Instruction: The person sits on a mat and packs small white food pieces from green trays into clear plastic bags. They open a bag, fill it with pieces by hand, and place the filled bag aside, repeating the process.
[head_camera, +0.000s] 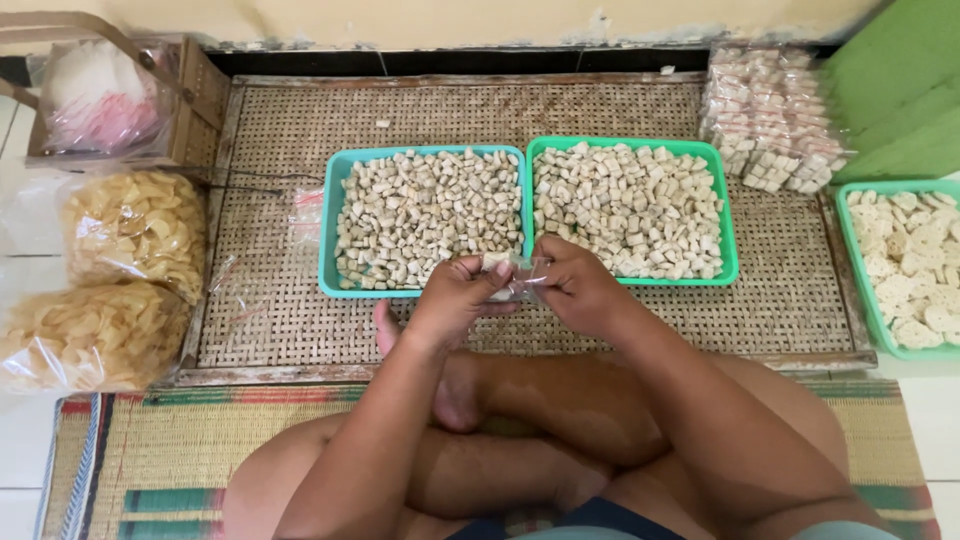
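My left hand (455, 295) and my right hand (577, 287) meet over the near edge of two trays, both pinching one small clear plastic bag (521, 278) that holds a few pale cracker pieces. Just beyond the hands sit a teal tray (327, 235) and a green tray (729, 225), each full of small beige square crackers. I sit cross-legged, with my bare foot under the hands.
A woven bamboo mat (280, 130) carries the trays. Filled small packets are stacked at back right (772, 115). A third tray of larger pale crackers (905, 265) lies at right. Big bags of yellow chips (120, 235) and a basket (110, 95) stand at left.
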